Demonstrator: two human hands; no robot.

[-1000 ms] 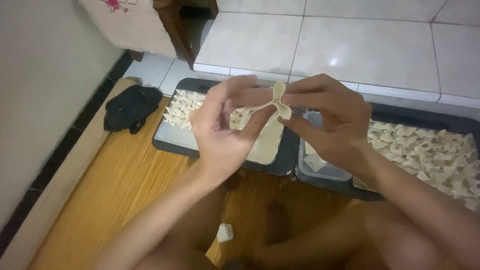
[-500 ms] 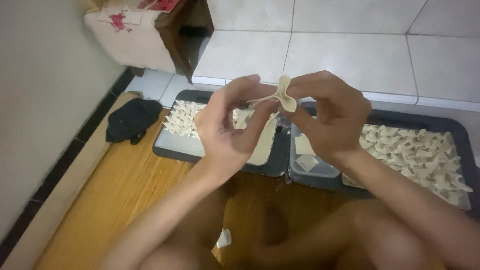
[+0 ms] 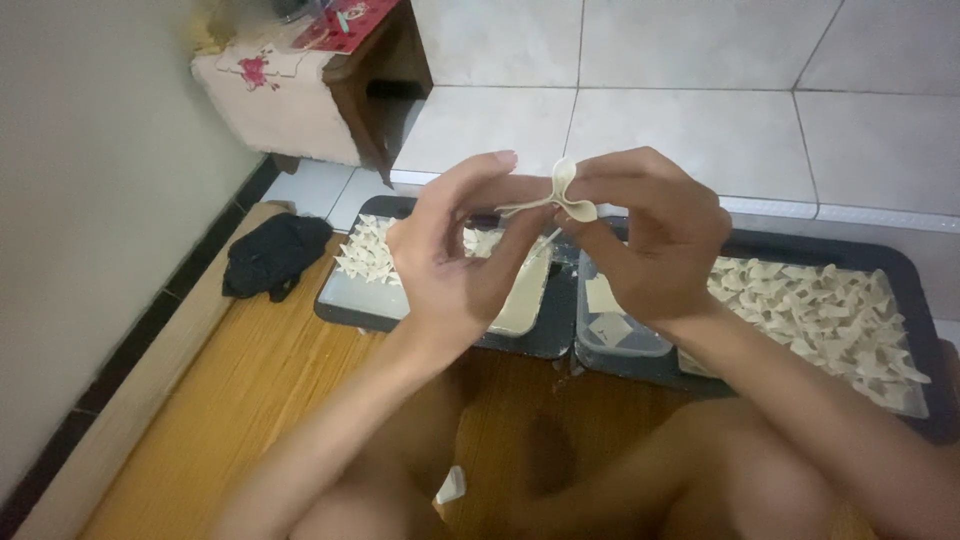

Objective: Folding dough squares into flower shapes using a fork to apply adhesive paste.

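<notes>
Both hands are raised in front of the chest, pinching one small piece of pale dough [image 3: 565, 195] between them. The left hand [image 3: 455, 250] curls its fingers toward the right, thumb and fingertips closed on the thin flat edge of the piece, while the right hand [image 3: 650, 235] grips the folded, looped middle of it between thumb and forefinger. The dough sits in the air above the trays, touching nothing but the fingers. Directly below the hands lies a clear plastic container [image 3: 610, 325] holding a few flat square dough sheets. To its left is a dark tray [image 3: 345, 305] with a heap of folded dough pieces [image 3: 370, 250] at its far end and a pale sheet near the middle. To the right, a larger dark tray [image 3: 915, 275] is covered with many more folded pieces [image 3: 820, 315]. The trays rest on a wooden floor mat [image 3: 250, 390]. A black cloth [image 3: 270, 255] lies crumpled beside the left tray, near the wall. Beyond it stands a small wooden cabinet [image 3: 375, 75] with a flowered cloth [image 3: 265, 95], on a tiled floor [image 3: 700, 100]. A small white scrap [image 3: 451, 486] lies between the person's knees.
</notes>
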